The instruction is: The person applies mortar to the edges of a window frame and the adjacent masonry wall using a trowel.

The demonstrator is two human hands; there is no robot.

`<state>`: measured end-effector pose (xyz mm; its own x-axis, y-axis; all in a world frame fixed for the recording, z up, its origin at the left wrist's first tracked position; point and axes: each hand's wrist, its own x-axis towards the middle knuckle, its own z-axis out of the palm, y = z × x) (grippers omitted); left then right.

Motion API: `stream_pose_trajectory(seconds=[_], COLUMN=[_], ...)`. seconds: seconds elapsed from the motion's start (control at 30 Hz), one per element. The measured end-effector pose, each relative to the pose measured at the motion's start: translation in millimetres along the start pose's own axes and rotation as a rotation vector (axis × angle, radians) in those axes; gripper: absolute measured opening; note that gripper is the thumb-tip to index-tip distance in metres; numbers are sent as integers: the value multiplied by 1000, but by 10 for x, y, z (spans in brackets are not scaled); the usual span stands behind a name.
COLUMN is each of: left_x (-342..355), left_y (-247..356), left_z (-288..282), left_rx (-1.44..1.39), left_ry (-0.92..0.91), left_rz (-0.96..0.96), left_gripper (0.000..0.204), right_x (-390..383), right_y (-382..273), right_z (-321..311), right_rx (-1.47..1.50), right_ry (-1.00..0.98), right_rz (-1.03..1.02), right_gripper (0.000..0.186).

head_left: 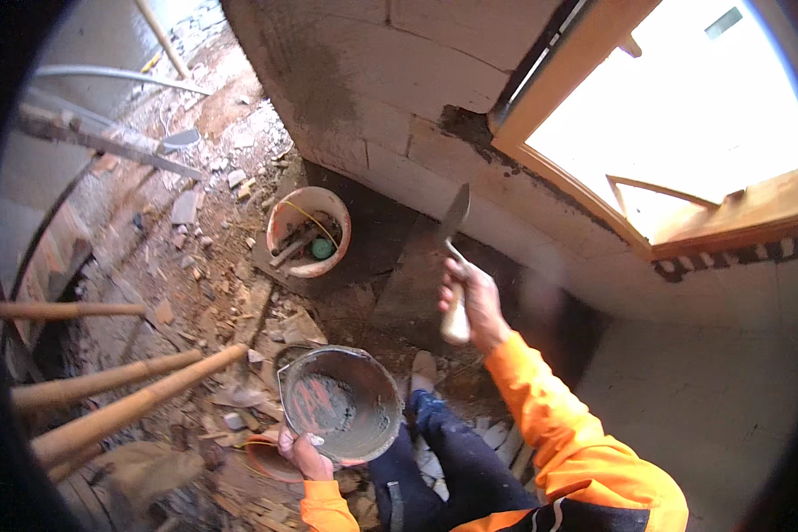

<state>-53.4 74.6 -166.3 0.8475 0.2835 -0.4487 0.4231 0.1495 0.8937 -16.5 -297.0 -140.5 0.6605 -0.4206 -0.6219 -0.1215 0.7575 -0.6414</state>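
My right hand (472,301) grips the pale handle of a metal trowel (455,213), holding it raised in front of the block wall, below and left of the window. My left hand (309,457) holds a dark bucket (350,399) by its near-left side, above my legs; grey mortar residue coats its inside. An orange container (266,459) sits partly hidden just beneath the bucket.
A white bucket (341,230) with tools and a green object stands by the wall (363,89). A wooden-framed window (585,213) is upper right. Wooden poles (142,403), a hose (142,75) and rubble (186,266) lie along the left.
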Motion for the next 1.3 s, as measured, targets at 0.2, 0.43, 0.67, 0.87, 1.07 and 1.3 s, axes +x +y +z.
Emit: stream_pose_trajectory(seconds=[0.2,0.43,0.67,0.87,1.07,1.3], left_x=[150,522,1107,1548,1763,1786], left_y=[218,496,724,763,740,465], left_z=[-272,-366,-291,-522,-241,-215], left_rx=[84,184,218,172,133,103], left_ry=[49,7,-207,-241,-317,-376], left_rz=[-41,18,6,-13,-44,-65], left_gripper=[39,38,36,46,53,59], right_x=[1005,1801,2239,1120,482,715], right_y=[71,-521,-409,-119,-112,-288], right_z=[1550,2375,1833,946,-101,-229], right_rx=[670,767,68,-172,-1185,-1764], right_ry=[125,243,305,142,354,515], right_rz=[-396,-692,-803,-295,-509,-815], right_gripper=[12,11,10,15,21,28])
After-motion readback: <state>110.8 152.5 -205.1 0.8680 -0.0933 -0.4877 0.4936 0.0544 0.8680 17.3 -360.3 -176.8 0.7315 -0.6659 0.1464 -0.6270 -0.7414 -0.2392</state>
